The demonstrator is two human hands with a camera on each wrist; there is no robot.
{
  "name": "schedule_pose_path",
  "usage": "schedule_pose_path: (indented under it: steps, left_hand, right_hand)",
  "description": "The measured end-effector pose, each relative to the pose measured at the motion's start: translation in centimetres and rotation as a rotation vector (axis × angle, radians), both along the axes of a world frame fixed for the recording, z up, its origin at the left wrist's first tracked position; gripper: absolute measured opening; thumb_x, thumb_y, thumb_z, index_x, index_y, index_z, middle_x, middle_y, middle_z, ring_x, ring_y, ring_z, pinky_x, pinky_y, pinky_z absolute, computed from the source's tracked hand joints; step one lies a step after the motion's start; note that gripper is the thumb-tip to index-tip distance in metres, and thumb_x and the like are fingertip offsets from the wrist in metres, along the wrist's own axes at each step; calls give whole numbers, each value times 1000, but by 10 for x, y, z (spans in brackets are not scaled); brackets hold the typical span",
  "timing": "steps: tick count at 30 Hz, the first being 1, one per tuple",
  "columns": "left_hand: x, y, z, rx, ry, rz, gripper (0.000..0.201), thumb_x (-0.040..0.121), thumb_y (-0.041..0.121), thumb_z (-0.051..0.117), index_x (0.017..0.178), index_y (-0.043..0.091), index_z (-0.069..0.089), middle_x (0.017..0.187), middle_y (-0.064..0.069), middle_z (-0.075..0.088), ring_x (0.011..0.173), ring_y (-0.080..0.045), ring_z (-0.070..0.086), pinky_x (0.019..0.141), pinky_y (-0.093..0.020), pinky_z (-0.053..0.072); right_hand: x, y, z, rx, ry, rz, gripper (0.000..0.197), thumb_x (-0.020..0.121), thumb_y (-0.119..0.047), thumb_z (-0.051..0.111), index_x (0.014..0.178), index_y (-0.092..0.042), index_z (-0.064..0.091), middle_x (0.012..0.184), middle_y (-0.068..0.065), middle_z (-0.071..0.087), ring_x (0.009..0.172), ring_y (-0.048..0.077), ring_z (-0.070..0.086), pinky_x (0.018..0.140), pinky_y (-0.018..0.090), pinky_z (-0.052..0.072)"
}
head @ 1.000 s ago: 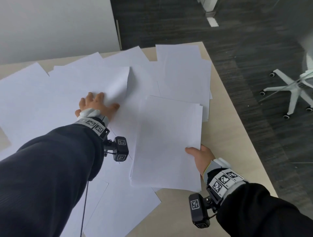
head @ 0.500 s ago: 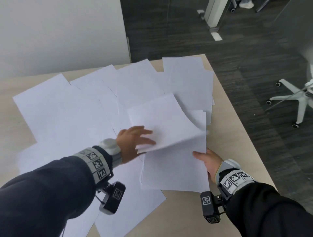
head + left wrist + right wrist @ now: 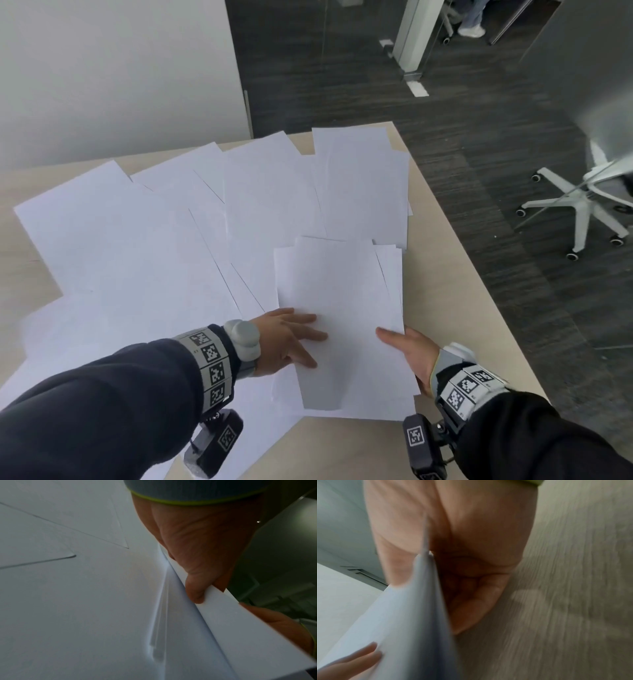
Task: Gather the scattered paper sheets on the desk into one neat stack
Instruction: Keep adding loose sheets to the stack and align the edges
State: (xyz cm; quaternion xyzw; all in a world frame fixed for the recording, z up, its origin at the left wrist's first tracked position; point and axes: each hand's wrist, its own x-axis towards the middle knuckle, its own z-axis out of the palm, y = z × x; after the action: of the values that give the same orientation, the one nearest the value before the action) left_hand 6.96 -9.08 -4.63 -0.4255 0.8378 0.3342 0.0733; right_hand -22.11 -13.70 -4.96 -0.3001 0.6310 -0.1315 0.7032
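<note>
A rough stack of white paper point(image 3: 342, 301) lies at the desk's right side, its sheets slightly fanned. My right hand point(image 3: 407, 349) grips the stack's near right edge, thumb on top and fingers underneath; in the right wrist view the stack point(image 3: 402, 628) runs between the thumb and curled fingers point(image 3: 476, 599). My left hand point(image 3: 287, 339) holds the top sheet at its left edge, with fingers spread on top. In the left wrist view the thumb point(image 3: 195, 586) sits under that sheet point(image 3: 240, 628). Several loose sheets point(image 3: 137, 257) overlap across the rest of the desk.
The beige desk point(image 3: 455, 308) ends close to the right of the stack and at the far side. Beyond it lie dark floor and a white swivel chair base point(image 3: 582, 212). A white wall point(image 3: 120, 68) stands behind the desk's left part.
My left hand lifted a sheet from the left of the desk, carried it right and laid it on the stack. The right hand has kept hold of the stack.
</note>
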Motion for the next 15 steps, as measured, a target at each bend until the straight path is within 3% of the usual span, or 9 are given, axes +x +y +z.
schedule_pose_path:
  steps: [2, 4, 6, 7, 9, 11, 13, 15]
  left_hand:
    - [-5, 3, 1, -31, -68, -43, 46, 103, 18, 47, 132, 51, 60, 163, 23, 22, 153, -4, -2, 125, -36, -10]
    - [-8, 5, 3, -50, -127, 47, 72, 91, 3, 44, 141, 55, 47, 164, 25, 7, 151, -3, -13, 125, -43, -9]
    - [-6, 5, 9, -64, -38, 328, 89, 77, 0, 45, 147, 54, 35, 164, 25, -2, 150, -2, -15, 126, -43, -2]
    - [-4, 5, 12, -77, 84, 527, 92, 71, 5, 49, 149, 51, 33, 165, 22, 1, 152, -5, -8, 126, -43, 6]
    - [0, 3, 16, -54, 413, 971, 94, 66, 18, 57, 153, 42, 29, 165, 14, 12, 153, -10, 11, 124, -45, 20]
    - [2, -2, 25, 99, 650, 1270, 93, 75, 33, 72, 156, 37, 26, 160, 14, 25, 146, -6, 25, 121, -42, 25]
    - [2, -7, 33, 271, 837, 1298, 87, 75, 46, 82, 151, 36, 39, 150, 10, 50, 136, -10, 49, 115, -45, 38]
    - [2, -9, 49, 300, 908, 1289, 68, 71, 46, 81, 133, 28, 58, 123, 4, 72, 113, -18, 69, 103, -49, 51]
  right_hand:
    - [1, 3, 0, -96, 59, 85, 32, 90, -8, 66, 122, -6, 63, 112, 11, 73, 106, 31, 68, 102, 49, 48]
    - [0, 7, 0, -170, 91, 129, 30, 91, -7, 65, 121, -9, 64, 110, 6, 74, 103, 26, 69, 99, 46, 50]
    - [-2, 9, 3, -223, 79, 136, 30, 91, -13, 67, 120, -15, 66, 107, 0, 75, 102, 22, 70, 98, 46, 51]
    - [-3, 10, 6, -240, 72, 130, 29, 89, -17, 68, 118, -20, 67, 107, -3, 75, 102, 21, 70, 98, 47, 51]
    - [-4, 11, 12, -284, 61, 110, 25, 89, -20, 68, 113, -23, 69, 107, -4, 75, 103, 20, 70, 99, 48, 51]
    - [-2, 11, 20, -308, 9, 72, 21, 90, -17, 68, 110, -19, 71, 108, 1, 75, 103, 24, 70, 100, 50, 50]
    - [3, 11, 34, -342, -61, 56, 26, 83, -27, 75, 107, -19, 74, 110, 5, 75, 105, 26, 70, 99, 48, 50]
    - [9, 10, 46, -386, -76, 91, 24, 80, -31, 76, 103, -24, 76, 109, 1, 75, 105, 22, 70, 96, 42, 50]
